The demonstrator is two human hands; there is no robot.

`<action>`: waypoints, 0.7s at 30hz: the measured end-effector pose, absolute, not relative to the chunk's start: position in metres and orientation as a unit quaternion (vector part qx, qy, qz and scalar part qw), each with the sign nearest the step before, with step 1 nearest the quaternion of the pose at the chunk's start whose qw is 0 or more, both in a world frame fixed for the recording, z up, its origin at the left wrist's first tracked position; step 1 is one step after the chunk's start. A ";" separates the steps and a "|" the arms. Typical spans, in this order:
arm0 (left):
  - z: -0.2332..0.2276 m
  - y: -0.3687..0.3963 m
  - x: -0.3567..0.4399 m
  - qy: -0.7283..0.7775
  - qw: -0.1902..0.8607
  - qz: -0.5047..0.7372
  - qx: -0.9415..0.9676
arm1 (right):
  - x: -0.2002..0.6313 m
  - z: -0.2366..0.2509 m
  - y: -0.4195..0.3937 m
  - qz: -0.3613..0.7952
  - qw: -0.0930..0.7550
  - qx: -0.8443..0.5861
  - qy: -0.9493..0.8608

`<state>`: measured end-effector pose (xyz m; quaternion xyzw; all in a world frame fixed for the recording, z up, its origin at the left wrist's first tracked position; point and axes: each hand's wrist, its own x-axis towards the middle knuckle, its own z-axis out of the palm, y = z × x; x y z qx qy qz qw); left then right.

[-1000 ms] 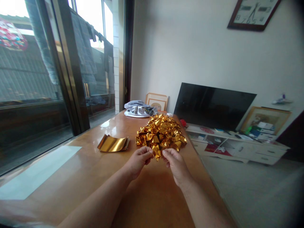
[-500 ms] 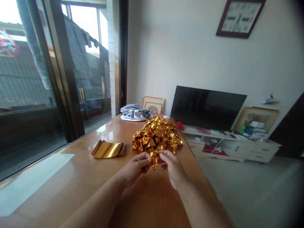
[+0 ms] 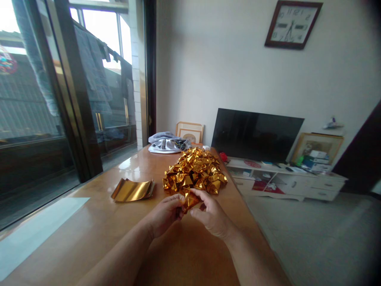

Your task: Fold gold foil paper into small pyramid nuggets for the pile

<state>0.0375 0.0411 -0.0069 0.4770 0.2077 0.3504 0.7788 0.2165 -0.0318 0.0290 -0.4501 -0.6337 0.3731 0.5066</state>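
A folded piece of gold foil paper (image 3: 190,200) is held between my two hands, just in front of a heap of similar folded foil pieces (image 3: 198,169). My left hand (image 3: 166,214) pinches its left side, thumb on top and the other fingers curled beneath. On the opposite side, my right hand (image 3: 214,214) has its index finger along the upper edge and its thumb lower down, near the bottom edge. Some of the right fingers are hidden behind the piece. Left of the heap lies a small stack of flat, slightly curled gold foil sheets (image 3: 132,190).
The glossy wooden table (image 3: 125,234) carries a pale strip (image 3: 44,234) along its left side. Folded cloth (image 3: 168,143) lies at its far end. Beyond the right edge stand a white cabinet (image 3: 309,184) and a television (image 3: 256,135). Glass doors (image 3: 68,99) line the left.
My right thumb has come away from its pinch and dropped lower. The foil piece now looks turned and wider between my hands. The view has shifted slightly.
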 end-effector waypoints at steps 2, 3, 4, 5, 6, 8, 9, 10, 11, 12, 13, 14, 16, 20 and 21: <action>-0.007 0.041 0.038 0.217 0.774 0.348 0.481 | 0.217 0.029 -0.032 0.372 0.504 -0.445 -0.639; -0.006 0.041 0.038 0.221 0.773 0.348 0.482 | 0.217 0.029 -0.032 0.373 0.503 -0.445 -0.640; -0.006 0.040 0.037 0.223 0.772 0.350 0.481 | 0.218 0.029 -0.032 0.374 0.503 -0.445 -0.639; -0.005 0.040 0.037 0.224 0.773 0.352 0.479 | 0.218 0.029 -0.032 0.377 0.505 -0.443 -0.637; -0.005 0.040 0.037 0.225 0.773 0.352 0.477 | 0.218 0.029 -0.031 0.382 0.509 -0.439 -0.634; -0.003 0.039 0.036 0.226 0.774 0.354 0.473 | 0.218 0.028 -0.030 0.397 0.518 -0.422 -0.629; -0.002 0.039 0.036 0.228 0.772 0.357 0.474 | 0.219 0.027 -0.029 0.400 0.523 -0.415 -0.628; -0.002 0.039 0.036 0.234 0.766 0.361 0.478 | 0.219 0.026 -0.028 0.394 0.528 -0.413 -0.629; -0.001 0.038 0.037 0.243 0.756 0.366 0.486 | 0.219 0.024 -0.026 0.378 0.532 -0.419 -0.631; -0.001 0.038 0.037 0.254 0.741 0.370 0.499 | 0.220 0.022 -0.024 0.353 0.537 -0.434 -0.632; -0.001 0.038 0.038 0.267 0.722 0.374 0.518 | 0.221 0.019 -0.022 0.324 0.542 -0.454 -0.629; -0.002 0.037 0.039 0.280 0.699 0.376 0.540 | 0.222 0.017 -0.020 0.296 0.544 -0.477 -0.623; -0.004 0.037 0.041 0.302 0.655 0.377 0.582 | 0.225 0.012 -0.017 0.264 0.543 -0.515 -0.609; -0.007 0.035 0.044 0.342 0.598 0.366 0.625 | 0.226 0.005 -0.014 0.267 0.517 -0.536 -0.612; -0.007 0.034 0.045 0.349 0.589 0.363 0.632 | 0.226 0.004 -0.014 0.272 0.512 -0.535 -0.615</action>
